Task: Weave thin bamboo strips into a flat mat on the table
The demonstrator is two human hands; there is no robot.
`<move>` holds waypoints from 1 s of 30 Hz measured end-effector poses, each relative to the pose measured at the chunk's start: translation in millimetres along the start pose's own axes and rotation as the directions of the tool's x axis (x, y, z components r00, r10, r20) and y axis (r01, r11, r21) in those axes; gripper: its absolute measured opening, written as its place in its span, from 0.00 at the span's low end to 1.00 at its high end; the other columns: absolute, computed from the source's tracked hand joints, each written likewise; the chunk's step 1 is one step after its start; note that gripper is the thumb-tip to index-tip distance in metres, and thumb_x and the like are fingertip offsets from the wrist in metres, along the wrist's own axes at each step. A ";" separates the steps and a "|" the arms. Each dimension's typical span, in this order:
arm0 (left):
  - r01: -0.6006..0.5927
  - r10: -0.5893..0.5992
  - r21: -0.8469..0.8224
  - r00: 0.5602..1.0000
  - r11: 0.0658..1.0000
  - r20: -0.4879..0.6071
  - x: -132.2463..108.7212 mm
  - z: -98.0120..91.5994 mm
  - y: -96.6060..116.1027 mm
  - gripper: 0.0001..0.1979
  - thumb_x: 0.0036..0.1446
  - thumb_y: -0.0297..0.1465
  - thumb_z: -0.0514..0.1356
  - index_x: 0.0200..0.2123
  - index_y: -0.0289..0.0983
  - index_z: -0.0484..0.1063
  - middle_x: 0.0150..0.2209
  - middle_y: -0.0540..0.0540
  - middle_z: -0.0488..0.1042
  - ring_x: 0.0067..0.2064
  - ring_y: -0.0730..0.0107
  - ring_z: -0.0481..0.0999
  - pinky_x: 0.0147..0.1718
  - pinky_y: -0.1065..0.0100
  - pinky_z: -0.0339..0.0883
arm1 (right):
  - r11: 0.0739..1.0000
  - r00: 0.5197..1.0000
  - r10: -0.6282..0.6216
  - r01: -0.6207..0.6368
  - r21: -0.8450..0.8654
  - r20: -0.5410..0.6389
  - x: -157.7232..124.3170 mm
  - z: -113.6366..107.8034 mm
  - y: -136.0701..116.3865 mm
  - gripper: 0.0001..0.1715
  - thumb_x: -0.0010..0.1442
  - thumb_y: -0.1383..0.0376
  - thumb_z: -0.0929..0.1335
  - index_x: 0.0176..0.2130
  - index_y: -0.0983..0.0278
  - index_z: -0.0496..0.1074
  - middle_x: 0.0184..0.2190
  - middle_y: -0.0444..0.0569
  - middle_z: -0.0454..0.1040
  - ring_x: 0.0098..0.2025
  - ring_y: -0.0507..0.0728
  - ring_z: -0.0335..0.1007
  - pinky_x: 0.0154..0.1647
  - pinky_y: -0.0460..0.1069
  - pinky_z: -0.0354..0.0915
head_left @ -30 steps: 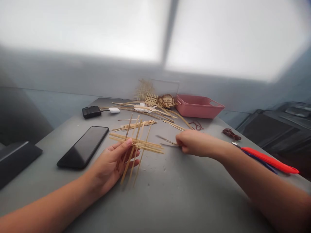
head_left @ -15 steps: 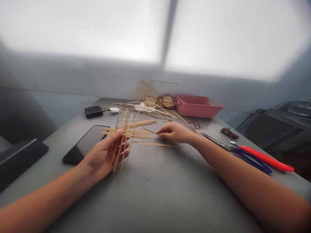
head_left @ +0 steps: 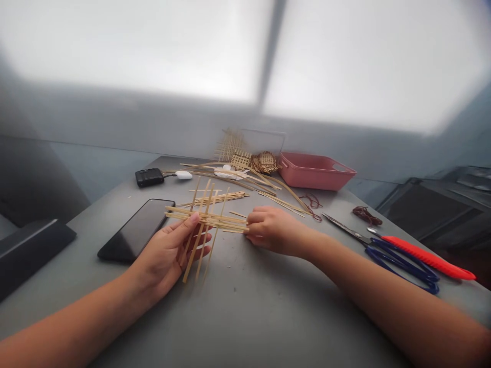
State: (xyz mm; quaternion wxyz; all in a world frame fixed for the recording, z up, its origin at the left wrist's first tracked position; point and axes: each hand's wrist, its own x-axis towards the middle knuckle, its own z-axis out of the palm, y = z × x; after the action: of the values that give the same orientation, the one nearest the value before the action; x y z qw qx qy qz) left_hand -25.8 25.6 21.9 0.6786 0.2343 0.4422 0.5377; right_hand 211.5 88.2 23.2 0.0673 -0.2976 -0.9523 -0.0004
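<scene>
the left hand (head_left: 169,250) pinches a loose lattice of crossed bamboo strips (head_left: 207,221) above the bench (head_left: 245,317), thumb on top, other fingers parted beneath. the right hand (head_left: 271,231) is curled at the lattice's right ends; i cannot tell whether it grips a strip. a black smartphone (head_left: 132,230) lies near the left hand, blue-handled scissors (head_left: 369,249) farther right.

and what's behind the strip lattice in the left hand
Part of the left hand and, farther back, a strip bundle; the lattice covers bits of both, which can't be seen.
</scene>
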 end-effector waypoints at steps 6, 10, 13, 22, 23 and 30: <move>0.002 -0.001 -0.036 0.999 0.999 0.036 -5.4 0.6 -7.1 0.12 0.64 0.21 0.59 0.29 0.36 0.77 0.25 0.51 0.78 0.26 0.73 0.79 0.27 0.71 0.79 | 0.994 0.997 0.071 -0.068 -0.081 0.036 -1.1 0.9 -0.9 0.11 0.61 0.72 0.65 0.28 0.65 0.73 0.30 0.50 0.72 0.31 0.55 0.62 0.31 0.48 0.55; 0.031 -0.024 -0.052 0.991 0.998 0.133 -10.4 -1.1 -16.7 0.05 0.52 0.25 0.71 0.29 0.35 0.78 0.27 0.51 0.78 0.29 0.72 0.79 0.30 0.72 0.79 | 0.991 0.992 0.108 -0.102 -0.080 0.066 -0.9 -3.7 -5.5 0.10 0.55 0.76 0.65 0.27 0.65 0.71 0.28 0.49 0.71 0.29 0.54 0.61 0.30 0.48 0.53; 0.024 -0.022 -0.008 0.985 1.000 0.170 -11.4 -2.7 -20.6 0.11 0.44 0.30 0.76 0.31 0.35 0.79 0.30 0.50 0.78 0.30 0.71 0.79 0.31 0.72 0.79 | 0.991 0.990 0.125 -0.122 -0.054 0.064 2.1 -3.9 -7.9 0.10 0.53 0.77 0.64 0.24 0.64 0.68 0.27 0.48 0.70 0.28 0.53 0.59 0.31 0.49 0.53; 0.026 -0.030 0.023 0.975 0.999 0.221 -11.7 -4.0 -20.0 0.19 0.36 0.38 0.79 0.29 0.35 0.79 0.26 0.51 0.76 0.28 0.74 0.77 0.31 0.73 0.75 | 0.917 0.949 0.307 -0.277 0.287 -0.067 -12.4 -27.5 -8.6 0.05 0.64 0.67 0.61 0.36 0.62 0.65 0.26 0.43 0.71 0.27 0.51 0.65 0.28 0.45 0.60; 0.027 -0.033 0.029 0.972 0.999 0.234 -11.9 -4.0 -19.9 0.19 0.37 0.38 0.79 0.29 0.35 0.78 0.26 0.51 0.76 0.28 0.74 0.76 0.31 0.73 0.75 | 0.882 0.943 0.329 -0.285 0.376 -0.057 -15.0 -30.0 -10.3 0.06 0.66 0.64 0.61 0.37 0.62 0.65 0.26 0.42 0.70 0.26 0.50 0.63 0.26 0.45 0.60; -0.057 0.036 0.113 0.983 0.992 0.182 -11.5 -5.4 -23.5 0.20 0.40 0.43 0.76 0.28 0.35 0.76 0.24 0.51 0.76 0.28 0.73 0.75 0.33 0.72 0.73 | 0.428 0.865 0.502 -0.267 0.863 0.019 -21.2 -31.4 -12.1 0.19 0.62 0.50 0.68 0.35 0.63 0.68 0.21 0.39 0.61 0.22 0.47 0.52 0.20 0.44 0.49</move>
State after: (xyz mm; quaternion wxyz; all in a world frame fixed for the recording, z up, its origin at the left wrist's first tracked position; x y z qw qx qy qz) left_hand -18.4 6.7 4.5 0.6878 0.3316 0.4047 0.5031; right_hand 225.9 64.9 52.1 0.3159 -0.4351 -0.7200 0.4388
